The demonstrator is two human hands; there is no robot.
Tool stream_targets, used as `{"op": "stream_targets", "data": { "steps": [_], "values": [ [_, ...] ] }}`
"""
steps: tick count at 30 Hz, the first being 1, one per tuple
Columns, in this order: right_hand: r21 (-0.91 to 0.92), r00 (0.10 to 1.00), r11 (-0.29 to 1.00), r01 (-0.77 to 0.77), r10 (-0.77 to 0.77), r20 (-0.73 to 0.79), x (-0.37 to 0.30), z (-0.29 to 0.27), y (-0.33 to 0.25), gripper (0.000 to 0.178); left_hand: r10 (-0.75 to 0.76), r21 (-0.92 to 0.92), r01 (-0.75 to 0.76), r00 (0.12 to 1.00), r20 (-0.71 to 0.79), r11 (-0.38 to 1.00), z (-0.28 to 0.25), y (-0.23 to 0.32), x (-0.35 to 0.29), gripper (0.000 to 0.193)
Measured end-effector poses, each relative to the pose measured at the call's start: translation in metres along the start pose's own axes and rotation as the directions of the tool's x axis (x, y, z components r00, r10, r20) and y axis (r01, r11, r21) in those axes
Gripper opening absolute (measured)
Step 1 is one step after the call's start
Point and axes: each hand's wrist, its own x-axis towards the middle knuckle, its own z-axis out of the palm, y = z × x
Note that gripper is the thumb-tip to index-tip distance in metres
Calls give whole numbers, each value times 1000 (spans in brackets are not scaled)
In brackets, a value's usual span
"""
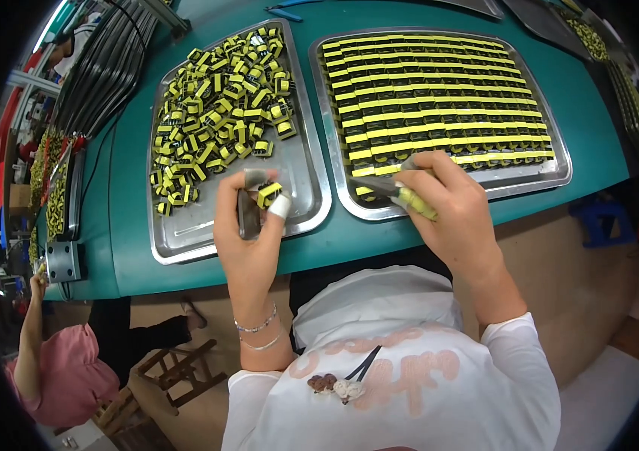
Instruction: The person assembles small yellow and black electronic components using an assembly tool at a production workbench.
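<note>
The left hand (248,225) pinched a yellow part (269,194), tilted up-right, at centre frame; the right hand (447,203) gripped what looked like a tool (379,186) pointing left over the right tray (530,184).

Small yellow-taped component (269,194) pinched in left hand (248,233) over near end of left tray (184,239). Loose yellow components (218,105) heaped in that tray. Tweezers (379,185) gripped in right hand (451,207) at near edge of right tray (349,197), filled with neat component rows (439,98). Both trays set on green worktop (124,248).
</note>
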Motion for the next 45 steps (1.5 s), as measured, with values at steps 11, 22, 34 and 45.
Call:
{"op": "stream_targets", "data": {
  "steps": [11, 22, 34, 45],
  "values": [
    [143, 991, 990, 17, -36, 130, -5, -17, -10, 27, -144, -634, 311, 943, 301, 708, 17, 13, -27, 32],
    [160, 975, 981, 110, -138, 173, -5, -13, -4, 29, -132, -642, 408, 892, 433, 649, 21, 14, -35, 35],
    [90, 959, 960, 266, -272, 75, -7, -10, 1, 31, -187, -670, 394, 914, 361, 629, 29, 24, -38, 41],
    [88, 980, 980, 179, -185, 69, -12, -10, -3, 29, -96, -668, 243, 964, 249, 704, 27, 18, -41, 36]
  ]
}}
